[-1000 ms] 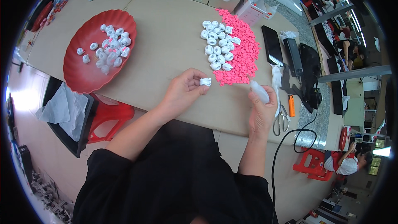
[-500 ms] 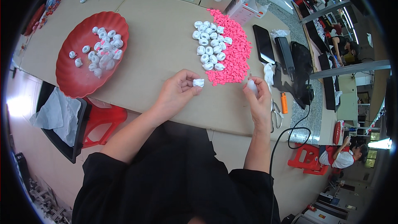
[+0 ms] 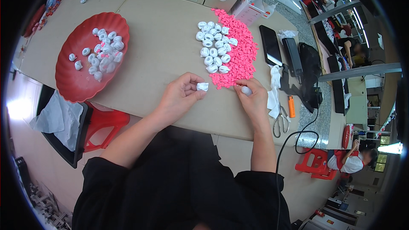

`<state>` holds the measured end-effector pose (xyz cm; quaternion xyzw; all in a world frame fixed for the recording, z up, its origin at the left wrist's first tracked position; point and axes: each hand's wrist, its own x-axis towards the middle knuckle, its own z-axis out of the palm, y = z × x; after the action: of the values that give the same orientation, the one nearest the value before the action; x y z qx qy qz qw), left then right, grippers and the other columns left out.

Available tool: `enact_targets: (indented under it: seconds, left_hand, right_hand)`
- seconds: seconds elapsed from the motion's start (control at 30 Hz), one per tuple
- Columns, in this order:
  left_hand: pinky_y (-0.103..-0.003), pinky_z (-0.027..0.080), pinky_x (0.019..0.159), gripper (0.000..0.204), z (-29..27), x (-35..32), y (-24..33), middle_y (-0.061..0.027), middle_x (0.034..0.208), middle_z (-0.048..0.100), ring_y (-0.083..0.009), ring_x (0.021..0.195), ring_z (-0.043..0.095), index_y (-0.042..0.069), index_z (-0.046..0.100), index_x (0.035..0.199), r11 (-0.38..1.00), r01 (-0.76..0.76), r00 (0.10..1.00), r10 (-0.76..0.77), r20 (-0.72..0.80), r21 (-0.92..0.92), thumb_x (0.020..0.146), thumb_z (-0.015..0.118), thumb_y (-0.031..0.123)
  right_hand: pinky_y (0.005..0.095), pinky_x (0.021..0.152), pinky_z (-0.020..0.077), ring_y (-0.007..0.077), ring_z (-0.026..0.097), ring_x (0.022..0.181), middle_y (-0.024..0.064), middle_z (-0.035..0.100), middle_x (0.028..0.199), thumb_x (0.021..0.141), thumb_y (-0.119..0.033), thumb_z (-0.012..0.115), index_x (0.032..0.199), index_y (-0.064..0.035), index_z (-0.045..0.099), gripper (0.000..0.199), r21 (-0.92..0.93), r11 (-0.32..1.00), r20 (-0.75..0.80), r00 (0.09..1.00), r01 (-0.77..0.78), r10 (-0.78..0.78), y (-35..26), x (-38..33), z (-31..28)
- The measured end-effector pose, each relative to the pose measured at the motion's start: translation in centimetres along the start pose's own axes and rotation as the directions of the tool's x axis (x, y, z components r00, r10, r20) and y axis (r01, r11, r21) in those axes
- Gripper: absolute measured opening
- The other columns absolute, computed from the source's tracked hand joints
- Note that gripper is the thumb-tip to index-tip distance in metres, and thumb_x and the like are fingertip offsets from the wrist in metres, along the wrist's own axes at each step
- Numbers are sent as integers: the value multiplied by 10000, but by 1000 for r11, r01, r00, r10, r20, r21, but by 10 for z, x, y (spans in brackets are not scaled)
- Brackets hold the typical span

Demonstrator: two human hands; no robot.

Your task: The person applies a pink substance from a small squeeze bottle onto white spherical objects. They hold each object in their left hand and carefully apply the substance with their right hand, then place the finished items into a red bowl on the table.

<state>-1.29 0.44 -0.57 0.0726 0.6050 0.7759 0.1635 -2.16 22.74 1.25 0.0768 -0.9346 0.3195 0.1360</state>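
Between thumb and fingers, my left hand (image 3: 181, 96) pinches a small white lump (image 3: 203, 86) that looks wrapped. My right hand (image 3: 255, 102) is closed around a tool with a rounded whitish handle (image 3: 246, 90); its working tip is hard to make out. The fingertips of that hand are at the near edge of a spread of small bright pink pieces (image 3: 243, 44). Several white wrapped lumps with hollow centres (image 3: 211, 52) rest along the left side of the pink spread. Further left, a scalloped red dish (image 3: 70, 79) holds more white lumps, a few showing pink.
On the right lie a black phone (image 3: 270, 44), a dark long case (image 3: 292, 55), scissors (image 3: 281, 123), an orange lighter (image 3: 292, 106) and white tissue (image 3: 273, 89). A white box (image 3: 248, 8) stands behind the pink pieces. A black cable (image 3: 279, 162) hangs past the table's right edge.
My right hand has moved left with the whitish tool, to the near edge of the pink pieces, and has turned. My left hand keeps its pinch on the white lump, nearly still.
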Motion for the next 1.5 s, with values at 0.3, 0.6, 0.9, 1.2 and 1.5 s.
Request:
enact_targets:
  seconds: [0.3,0.6,0.9,1.2,1.5]
  left_hand:
    - [-226,466,731,193,1,0,1,-58,894,557,-92,797,555,-23,474,1000,1000,-10,1000,10,-4,3,826,553,-45]
    - [-228,472,723,196,2,0,3,-54,880,552,-88,786,554,-21,475,1007,1000,-6,1000,6,-2,15,827,549,-43]
    - [-237,488,747,268,1,-1,2,-58,915,562,-93,820,567,-41,506,1099,1000,-4,1000,4,10,-15,834,549,-30]
    - [-231,469,779,257,0,-3,3,-64,953,584,-106,857,570,-34,507,1133,998,-62,997,62,51,-2,882,496,19]
    - [-230,461,741,255,-4,-2,1,-54,938,584,-93,819,551,-27,529,1129,996,-79,989,72,132,47,882,479,10]
  right_hand:
    - [347,637,451,255,586,720,89,606,744,700,-137,692,788,-33,646,144,-107,994,101,994,-38,49,-10,7,-10]
    - [329,663,451,243,586,754,76,610,761,713,-119,675,812,-60,641,121,-26,999,157,987,47,-42,-5,12,-5]
    - [213,568,412,75,531,633,44,615,745,794,-57,623,836,-8,599,69,656,688,204,951,-310,234,-31,-10,2]
    - [182,580,432,85,585,709,52,620,773,792,-43,634,882,8,598,110,805,383,360,886,-454,294,-54,-22,29]
    - [205,641,469,88,586,725,49,609,769,792,-13,627,870,-5,560,103,752,516,332,913,-409,239,-56,-21,30]
